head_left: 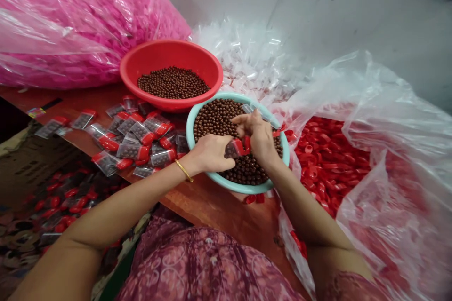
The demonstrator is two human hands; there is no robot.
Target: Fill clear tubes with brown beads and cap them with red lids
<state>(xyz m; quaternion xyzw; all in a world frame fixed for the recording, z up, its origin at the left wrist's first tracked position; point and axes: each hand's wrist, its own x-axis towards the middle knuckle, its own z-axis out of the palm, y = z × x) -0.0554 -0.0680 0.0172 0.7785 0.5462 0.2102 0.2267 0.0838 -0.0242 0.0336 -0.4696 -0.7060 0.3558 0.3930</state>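
Observation:
My left hand (213, 153) is closed around a small clear plastic jar (233, 149) filled with brown balls, tilted above a pale teal basin (190, 134). A red cap (246, 145) sits at the jar's end, beside the fingers of my right hand (260, 138). That hand is curled, its index finger partly stretched out, and more red plastic (280, 130) shows at its outer side. Clear plastic (250, 109) also shows by its fingers; whether they grip it I cannot tell. Brown balls (219, 115) fill much of the basin beneath both hands.
Behind stands a red basin (130, 68) with more brown balls. Several filled, red-capped jars (132, 150) lie to the left, more in a carton (21, 164) below. An open bag of red caps (321, 155), clear plastic pieces (247, 56) and a pink bag (88, 23) surround the basins.

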